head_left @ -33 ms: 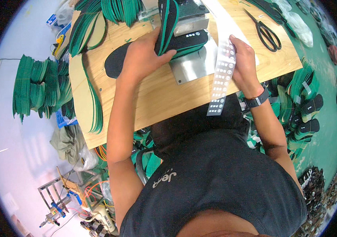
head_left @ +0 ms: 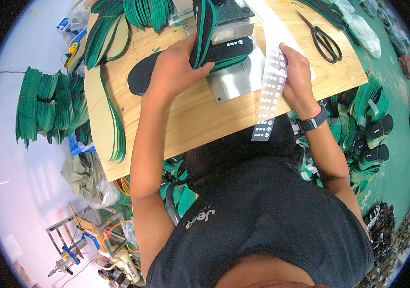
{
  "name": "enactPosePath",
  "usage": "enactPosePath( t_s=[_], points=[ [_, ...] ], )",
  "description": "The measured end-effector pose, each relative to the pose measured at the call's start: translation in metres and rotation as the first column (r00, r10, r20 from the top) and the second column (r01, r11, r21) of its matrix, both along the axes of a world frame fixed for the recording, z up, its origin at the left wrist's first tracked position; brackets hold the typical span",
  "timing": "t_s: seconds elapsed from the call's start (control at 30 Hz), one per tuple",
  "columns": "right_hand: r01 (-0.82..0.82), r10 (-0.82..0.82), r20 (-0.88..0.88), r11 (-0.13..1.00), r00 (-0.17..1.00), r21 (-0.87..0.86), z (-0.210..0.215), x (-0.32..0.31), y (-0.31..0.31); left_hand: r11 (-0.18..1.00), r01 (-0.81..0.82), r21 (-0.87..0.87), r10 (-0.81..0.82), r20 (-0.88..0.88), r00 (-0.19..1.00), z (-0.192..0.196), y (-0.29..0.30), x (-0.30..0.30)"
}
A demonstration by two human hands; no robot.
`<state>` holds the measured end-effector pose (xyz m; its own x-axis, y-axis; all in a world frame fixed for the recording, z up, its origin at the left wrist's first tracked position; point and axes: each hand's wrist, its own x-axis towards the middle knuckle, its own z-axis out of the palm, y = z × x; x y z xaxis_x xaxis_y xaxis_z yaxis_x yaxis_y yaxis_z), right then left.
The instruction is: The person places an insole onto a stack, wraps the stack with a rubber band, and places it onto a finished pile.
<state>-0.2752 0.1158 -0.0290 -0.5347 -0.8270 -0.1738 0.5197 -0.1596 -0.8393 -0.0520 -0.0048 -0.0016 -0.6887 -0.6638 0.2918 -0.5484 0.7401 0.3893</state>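
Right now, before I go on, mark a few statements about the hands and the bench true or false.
1. The left hand grips upright green-edged insoles. True.
2. The right hand holds the scissors. False: it holds a long sticker strip; the scissors lie untouched on the wooden table.
3. A black insole lies flat under the left hand. True.
4. The sticker strip lies wholly on the table. False: its lower end hangs past the table's near edge.
5. The right wrist wears a dark watch. True.
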Motion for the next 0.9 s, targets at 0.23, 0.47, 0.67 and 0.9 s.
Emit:
enactPosePath(
  t_s=[0.23, 0.47, 0.67, 0.9],
  points=[
    [-0.139, 0.139, -0.013, 0.990, 0.990, 0.026, -0.002, -0.004, -0.017, 0.987, -0.135, 0.081, 0.142, -0.089, 0.986, -0.001, -0.004, -0.003],
    [-0.285, 0.323, -0.205, 0.939, 0.924, 0.193, -0.003, 0.006, -0.016, 0.832, 0.019, 0.554, 0.445, -0.687, 0.574, -0.004, -0.024, 0.015],
    [-0.330, 0.406, -0.359, 0.909, 0.841, 0.255, -0.009, 0.014, -0.018, 0.883, 0.035, 0.468, 0.342, -0.692, 0.635, -0.005, -0.016, 0.007],
    [-0.340, 0.459, -0.396, 0.878, 0.795, 0.336, -0.005, 0.016, -0.019, 0.907, -0.014, 0.421, 0.286, -0.590, 0.756, -0.005, -0.012, 0.009]
  ],
)
